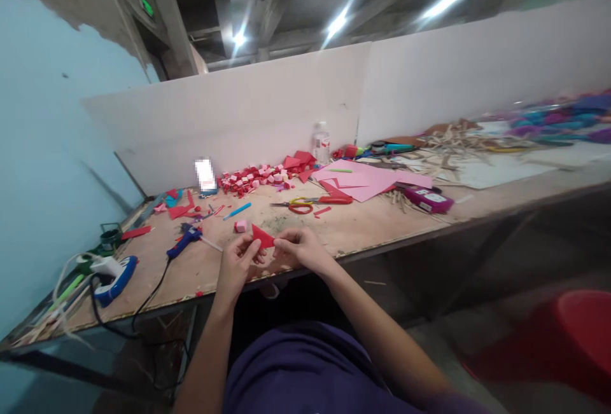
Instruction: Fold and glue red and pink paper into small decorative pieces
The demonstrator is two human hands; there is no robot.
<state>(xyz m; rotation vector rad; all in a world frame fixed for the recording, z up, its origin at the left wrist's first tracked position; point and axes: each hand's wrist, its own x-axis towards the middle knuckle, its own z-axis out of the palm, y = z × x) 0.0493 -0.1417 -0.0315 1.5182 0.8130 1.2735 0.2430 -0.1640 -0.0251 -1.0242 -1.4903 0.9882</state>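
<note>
A small piece of red paper (263,236), pointed at its upper left, is held between my two hands above the table's front edge. My left hand (240,256) pinches its lower left side with thumb and fingers. At its right end, the thumb and fingertips of my right hand (298,247) close on the paper. Just beyond my left fingers sits a small pink and red cube (241,226). Scissors with red and yellow handles (300,205) lie farther back, beside a red-handled tool (335,200).
A blue glue gun (185,240) and a power strip (116,280) with cords lie left. Many pink and red cubes (258,177) are heaped near a phone (205,175) and a bottle (321,142). Pink sheets (365,179) and a purple box (428,199) lie right; a red stool (585,325) stands below.
</note>
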